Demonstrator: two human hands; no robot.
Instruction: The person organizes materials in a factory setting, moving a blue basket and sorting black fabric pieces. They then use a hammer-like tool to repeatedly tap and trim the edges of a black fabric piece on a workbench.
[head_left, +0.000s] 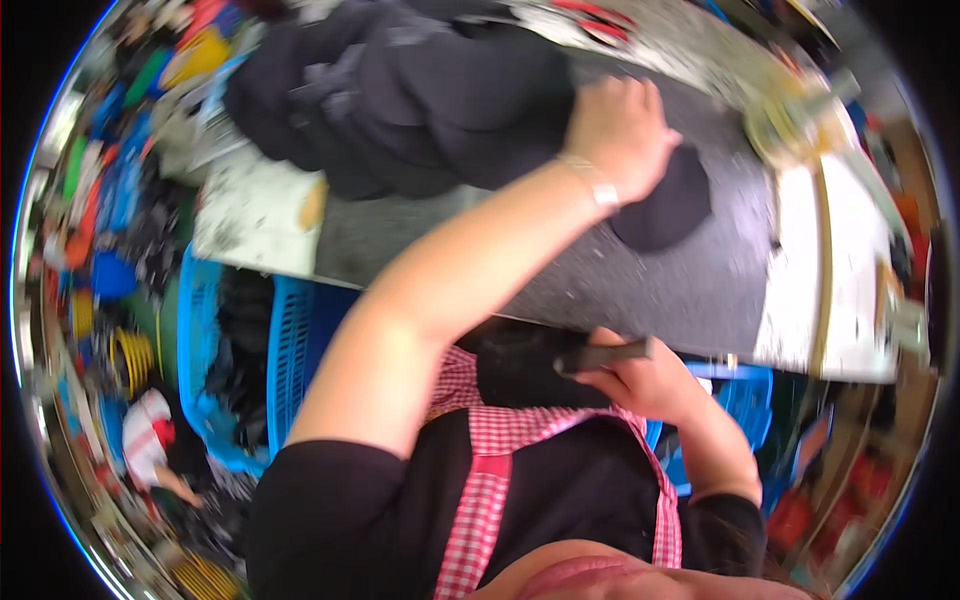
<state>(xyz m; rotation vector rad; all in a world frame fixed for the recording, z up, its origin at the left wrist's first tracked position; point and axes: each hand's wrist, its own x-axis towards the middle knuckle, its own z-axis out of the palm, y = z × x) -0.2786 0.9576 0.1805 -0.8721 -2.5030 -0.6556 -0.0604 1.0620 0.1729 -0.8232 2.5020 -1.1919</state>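
Note:
My left hand (622,130) reaches across the table with its fingers curled, closed on a flat rounded black piece (668,215) that lies partly under it. To its left, a heap of overlapping rounded black pieces (450,90) covers much of the dark work mat (560,270). Close to my body, just below the table's near edge, my right hand (650,380) is closed on a short dark bar-shaped tool (610,354). Blur hides its exact kind. Part of my left hand's grip is also hidden.
A blue plastic basket (195,340) with dark material stands below the table at left, another blue basket (755,400) at right. Red-handled tools (600,22) lie at the far edge. A tape roll (775,130) sits at far right. Another person (150,440) is at lower left.

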